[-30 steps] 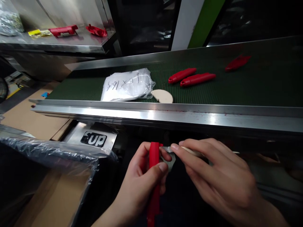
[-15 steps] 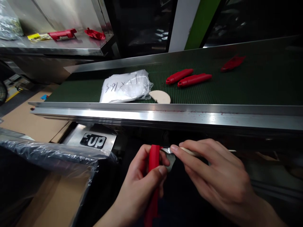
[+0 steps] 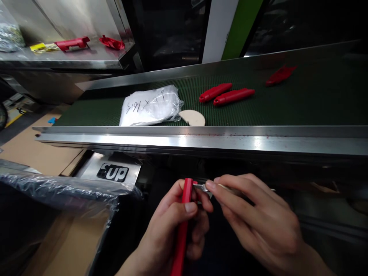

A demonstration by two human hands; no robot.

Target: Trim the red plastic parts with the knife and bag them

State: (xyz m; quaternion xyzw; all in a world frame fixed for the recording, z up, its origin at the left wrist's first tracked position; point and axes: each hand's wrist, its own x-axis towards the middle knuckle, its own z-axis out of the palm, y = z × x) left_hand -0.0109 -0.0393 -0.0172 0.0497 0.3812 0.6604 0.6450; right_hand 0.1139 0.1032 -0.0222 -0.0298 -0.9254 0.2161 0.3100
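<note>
My left hand [image 3: 169, 226] is closed round a long red plastic part [image 3: 182, 234], held with its upper end pointing away from me. My right hand [image 3: 255, 214] pinches a knife [image 3: 203, 187] with a pale handle, mostly hidden by the fingers. The metal blade meets the right side of the red part near its upper end. Beyond the hands, two red parts [image 3: 215, 92] lie side by side on the green conveyor belt [image 3: 161, 85], and another red piece [image 3: 280, 75] lies farther right.
A metal rail [image 3: 224, 142] edges the belt in front of me. On the belt are a white plastic-wrapped packet [image 3: 149, 106] and a beige disc [image 3: 193, 117]. A plastic-lined box [image 3: 66, 191] stands at lower left. Red pieces rest on a steel table [image 3: 80, 57].
The red part in my left hand has turned slightly, showing a narrower face. My right hand and the knife have moved a little down and left. The whole view has shifted slightly.
</note>
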